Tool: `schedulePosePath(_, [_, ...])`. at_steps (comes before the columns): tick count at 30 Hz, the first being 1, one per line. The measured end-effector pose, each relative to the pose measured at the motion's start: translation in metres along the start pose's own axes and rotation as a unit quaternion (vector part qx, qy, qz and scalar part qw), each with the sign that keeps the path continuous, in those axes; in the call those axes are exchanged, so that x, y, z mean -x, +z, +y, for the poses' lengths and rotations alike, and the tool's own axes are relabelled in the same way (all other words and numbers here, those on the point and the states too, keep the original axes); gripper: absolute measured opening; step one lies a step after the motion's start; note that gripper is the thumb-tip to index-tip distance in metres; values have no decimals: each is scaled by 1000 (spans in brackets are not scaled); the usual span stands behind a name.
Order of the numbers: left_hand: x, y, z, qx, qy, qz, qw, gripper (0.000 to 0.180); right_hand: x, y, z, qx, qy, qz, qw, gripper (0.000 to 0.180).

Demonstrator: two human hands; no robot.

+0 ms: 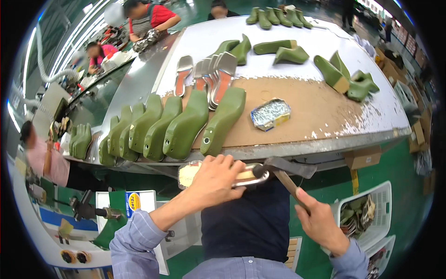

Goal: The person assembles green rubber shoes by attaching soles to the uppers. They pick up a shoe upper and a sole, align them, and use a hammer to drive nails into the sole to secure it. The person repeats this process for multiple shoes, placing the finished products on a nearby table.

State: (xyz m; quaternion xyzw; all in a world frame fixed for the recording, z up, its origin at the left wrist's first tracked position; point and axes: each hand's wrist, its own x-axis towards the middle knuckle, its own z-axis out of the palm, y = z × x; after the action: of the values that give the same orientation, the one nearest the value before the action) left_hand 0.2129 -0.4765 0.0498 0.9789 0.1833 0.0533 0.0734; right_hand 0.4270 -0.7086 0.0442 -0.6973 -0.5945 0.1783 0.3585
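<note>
My left hand [218,179] is closed over a shoe-shaped piece [188,175] at the table's front edge. That piece has a pale yellow end and a whitish rim; my fingers hide much of it. In my right hand [320,221] is a hammer [291,187], gripped by its wooden handle. The dark hammer head lies close to the right end of the piece; whether they touch, I cannot tell. Just beyond stands a row of green shoe lasts [188,123]. Behind them lie several grey-and-orange insoles [224,76]. A small tray of shiny metal bits [272,114] sits on brown board.
More green lasts [291,52] lie across the white-and-brown table [306,109]. White crates [385,204] holding lasts and other parts stand low at right. A machine and white tray [151,204] are at lower left. Other people [153,21] work beyond the table and at left.
</note>
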Motion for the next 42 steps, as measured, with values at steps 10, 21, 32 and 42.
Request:
schedulePosePath(10, [-1, 3, 2, -1, 4, 38, 999, 51, 5, -19, 6, -17, -145, 166, 975, 46])
schedulePosePath(21, [-32, -31, 11, 35, -24, -116, 992, 59, -60, -69, 137, 424, 74, 108, 896, 44])
schedulePosePath(32, [-26, -94, 0, 536, -182, 341, 751, 58, -234, 32, 133, 266, -119, 54, 955, 40])
schedulePosePath(42, [-79, 32, -11, 136, -242, 370, 887, 42, -258, -9, 183, 221, -1, 88, 971, 27])
